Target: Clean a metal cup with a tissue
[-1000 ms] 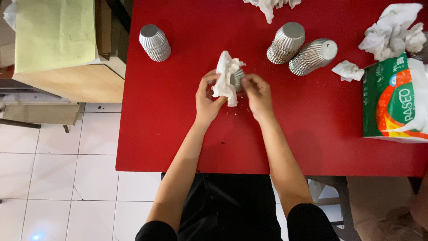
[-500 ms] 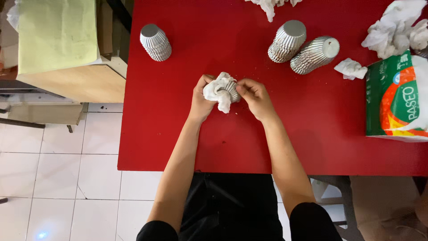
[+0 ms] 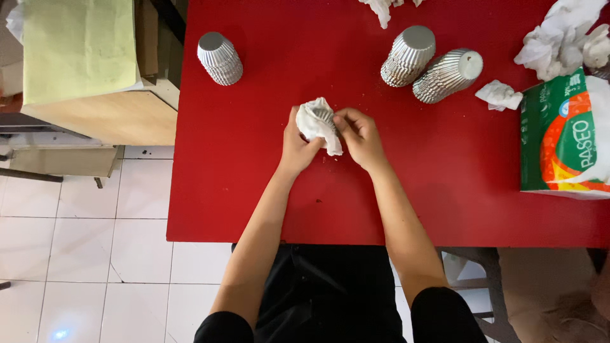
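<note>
Over the middle of the red table, both my hands hold a small silver fluted cup wrapped in a white tissue. My left hand grips the tissue-covered cup from the left. From the right, my right hand pinches the tissue against the cup. Most of the cup is hidden by the tissue; only a bit of its ribbed rim shows.
A stack of silver fluted cups stands at the table's back left. Two more stacks sit at the back right, one lying on its side. Crumpled tissues and a green tissue pack lie at the right. A wooden cabinet stands left of the table.
The tissue, loose and upright a second ago, is now bunched tightly around the cup. Both hands have closed in on it and turned it.
</note>
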